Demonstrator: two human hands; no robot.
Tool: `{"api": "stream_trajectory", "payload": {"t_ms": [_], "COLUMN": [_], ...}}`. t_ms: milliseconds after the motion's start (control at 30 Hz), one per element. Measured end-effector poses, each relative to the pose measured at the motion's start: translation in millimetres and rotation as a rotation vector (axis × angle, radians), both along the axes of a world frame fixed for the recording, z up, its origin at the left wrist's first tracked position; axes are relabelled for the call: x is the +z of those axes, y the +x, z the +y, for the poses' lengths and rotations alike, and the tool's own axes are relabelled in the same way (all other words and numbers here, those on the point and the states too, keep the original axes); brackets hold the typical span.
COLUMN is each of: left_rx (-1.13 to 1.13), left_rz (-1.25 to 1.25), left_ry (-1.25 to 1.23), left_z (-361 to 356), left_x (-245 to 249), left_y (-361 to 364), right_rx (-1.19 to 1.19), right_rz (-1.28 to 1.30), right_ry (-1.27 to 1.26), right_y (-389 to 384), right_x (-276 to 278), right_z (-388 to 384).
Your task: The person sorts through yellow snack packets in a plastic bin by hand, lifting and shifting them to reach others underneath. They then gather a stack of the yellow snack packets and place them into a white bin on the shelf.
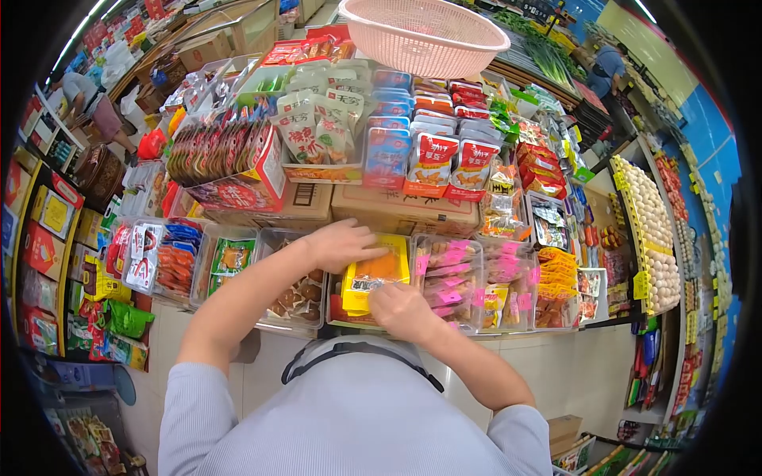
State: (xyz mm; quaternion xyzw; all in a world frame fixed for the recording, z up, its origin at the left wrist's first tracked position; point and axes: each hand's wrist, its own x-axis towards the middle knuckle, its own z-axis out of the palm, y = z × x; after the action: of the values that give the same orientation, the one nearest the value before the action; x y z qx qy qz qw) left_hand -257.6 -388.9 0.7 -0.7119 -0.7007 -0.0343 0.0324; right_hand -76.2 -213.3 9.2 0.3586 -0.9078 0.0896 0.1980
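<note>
A yellow snack packet [376, 270] with an orange patch lies in a clear plastic bin [349, 324] in front of me. My left hand [343, 245] rests at the packet's far edge, fingers stretched out over it. Near the packet's lower right corner, the fingers of my right hand [402, 311] are closed on its edge. To the left stands a bin of brown packaged snacks [300, 300]. On the right, pink-labelled packets [448, 278] fill another bin.
Behind the bins, cardboard boxes [405, 208] carry displays of upright snack bags [317, 127]. A pink plastic basket [425, 36] sits on top at the back. Egg trays [647, 230] stand at the right. Two other people [607, 71] are farther off, one on each side.
</note>
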Motion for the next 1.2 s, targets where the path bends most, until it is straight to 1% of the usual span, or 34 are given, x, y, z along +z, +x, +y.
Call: {"api": "stream_trajectory", "payload": {"t_ms": [67,167,267,367,467,567,600,667,700,800,867,933,1000,1067,1133,1167,1200], "left_rx": [-0.13,-0.113,-0.036,0.066,0.125,0.209,0.246,0.322,0.377,0.46,0.601,0.495,0.398,0.444,0.456,0.459,0.501], "left_rz": [0.112,0.154,0.141,0.183,0.209,0.125,0.056,-0.09,-0.225,-0.271,-0.412,-0.636,-0.662,-0.593,-0.538,-0.509,-0.585], "left_ry": [0.024,-0.084,-0.147,-0.403,-0.33,-0.384,-0.382,-0.382,-0.318,0.0,0.044,-0.004,-0.057,-0.129,-0.329,-0.431,-0.493], "left_z": [6.3,9.8,14.4,21.1,20.0,16.9,17.4,19.8,18.7,-10.0,-32.5,-48.3,-40.9,-25.8,-2.6,7.3,15.9], "left_x": [-11.0,-20.8,-33.6,-20.9,-40.5,-45.3,-40.3,-14.2,4.6,34.2,72.5,70.1,54.8,31.2,-6.0,-16.4,-15.8], "left_y": [-7.9,-11.2,-11.5,0.9,4.3,5.4,4.3,1.7,1.7,9.8,42.6,71.5,92.6,97.9,92.2,90.2,88.3], "right_rx": [-0.019,-0.076,-0.145,-0.207,-0.265,-0.33,-0.352,-0.423,-0.458,-0.537,-0.56,-0.584,-0.584,-0.563,-0.543,-0.534,-0.528], "right_rz": [-0.031,-0.048,-0.087,-0.107,-0.117,-0.141,-0.153,-0.179,-0.196,-0.161,-0.157,-0.162,-0.188,-0.23,-0.241,-0.233,-0.223], "right_ry": [0.064,0.119,0.111,0.104,0.089,0.053,0.04,0.043,0.043,0.061,0.054,0.056,0.081,0.082,0.079,0.072,0.063], "right_y": [0.4,-3.6,-6.1,-7.8,-11.8,-18.5,-21.0,-29.7,-34.5,-55.5,-68.1,-78.0,-82.2,-80.2,-76.9,-74.1,-72.5], "right_x": [-6.0,-11.4,-15.9,-26.2,-37.8,-35.0,-32.6,-26.7,-24.2,-13.7,-6.0,-3.7,-7.7,-6.3,-7.2,-9.7,-10.4], "right_z": [-8.0,-12.0,-12.7,-16.4,-21.7,-22.1,-20.9,-15.3,-13.8,-9.1,-7.2,-4.4,-1.2,0.6,0.0,-0.5,-0.6]}}
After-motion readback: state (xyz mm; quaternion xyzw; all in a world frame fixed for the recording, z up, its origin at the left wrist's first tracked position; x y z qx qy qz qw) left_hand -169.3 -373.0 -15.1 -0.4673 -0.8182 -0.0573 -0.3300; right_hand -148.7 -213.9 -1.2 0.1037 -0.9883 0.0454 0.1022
